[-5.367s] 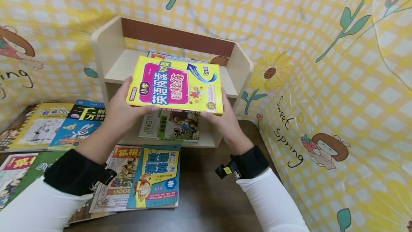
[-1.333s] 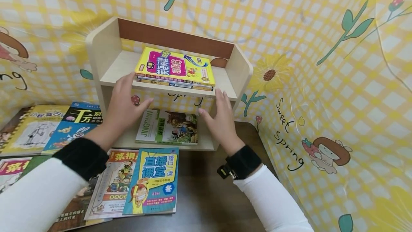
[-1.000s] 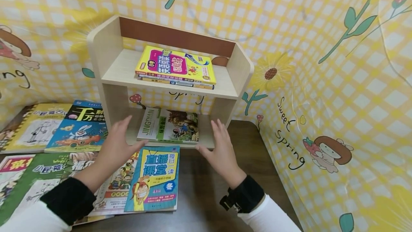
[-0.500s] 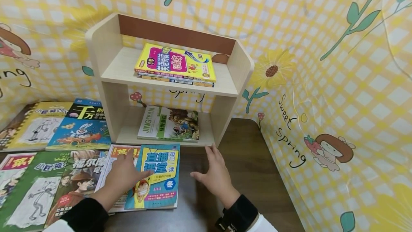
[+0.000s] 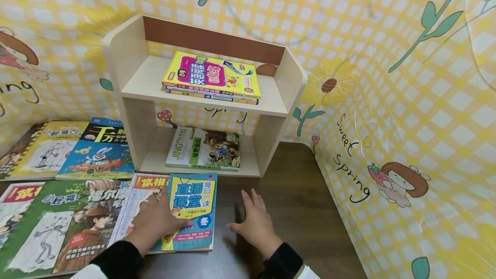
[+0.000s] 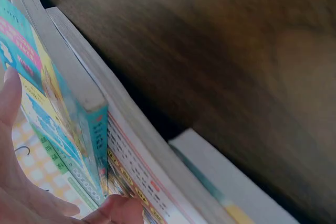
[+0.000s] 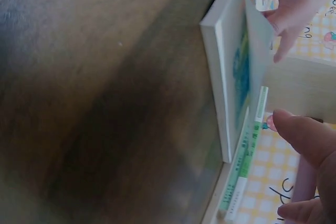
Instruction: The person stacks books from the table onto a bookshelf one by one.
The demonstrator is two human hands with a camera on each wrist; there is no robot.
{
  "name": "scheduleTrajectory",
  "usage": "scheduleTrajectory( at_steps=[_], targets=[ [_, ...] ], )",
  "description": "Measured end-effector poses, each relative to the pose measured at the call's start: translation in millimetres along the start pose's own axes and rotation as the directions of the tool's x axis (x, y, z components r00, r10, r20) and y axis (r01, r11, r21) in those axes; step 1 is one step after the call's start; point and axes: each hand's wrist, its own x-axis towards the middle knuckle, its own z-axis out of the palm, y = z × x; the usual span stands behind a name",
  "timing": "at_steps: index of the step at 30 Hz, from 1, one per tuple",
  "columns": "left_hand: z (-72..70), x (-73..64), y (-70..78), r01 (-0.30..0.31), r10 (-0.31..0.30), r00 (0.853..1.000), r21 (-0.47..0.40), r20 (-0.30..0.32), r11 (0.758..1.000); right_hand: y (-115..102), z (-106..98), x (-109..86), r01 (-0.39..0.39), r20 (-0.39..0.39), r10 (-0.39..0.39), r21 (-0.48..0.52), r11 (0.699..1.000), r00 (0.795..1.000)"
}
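A blue-covered book (image 5: pixel 193 227) lies on the table in front of the bookshelf (image 5: pixel 271 137), overlapping a red-titled magazine (image 5: pixel 128 214). My left hand (image 5: pixel 156 218) is over the book's left side, thumb above the cover. In the left wrist view its fingertips (image 6: pixel 123 209) are right at the book's spine. Right of the book, my right hand (image 5: pixel 255 223) hovers over the table with fingers spread, apart from the book's edge. A yellow book (image 5: pixel 242 83) lies on top of a small stack on the upper shelf. On the lower shelf rests a green-and-white book (image 5: pixel 197 147).
Several books cover the table's left side, among them a green one (image 5: pixel 46 227), a brown-toned one (image 5: pixel 93 231) and a blue rabbit-cover one (image 5: pixel 97 158). Bare dark tabletop (image 5: pixel 298 193) shows at the right. Yellow checked cloth (image 5: pixel 387 76) hangs behind and beside the table.
Both hands held the yellow book earlier; it now lies on the upper shelf stack. The hands have since come down to the table, left over the blue book, right beside it.
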Motion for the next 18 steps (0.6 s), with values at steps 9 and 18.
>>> scheduleTrajectory(
  at_steps=[9, 18],
  targets=[
    [6.4, 1.0, 5.7, 0.032, -0.032, 0.999, 0.020, -0.007, 0.999, 1, 12, -0.1, -0.007, 0.011, 0.007, -0.017, 1.000, 1.000],
    [11.2, -5.1, 14.2, 0.040, -0.042, 0.999, -0.075, -0.020, 0.996, 0, 20, -2.2, -0.016, 0.003, 0.016, -0.027, 1.000, 1.000]
  ],
)
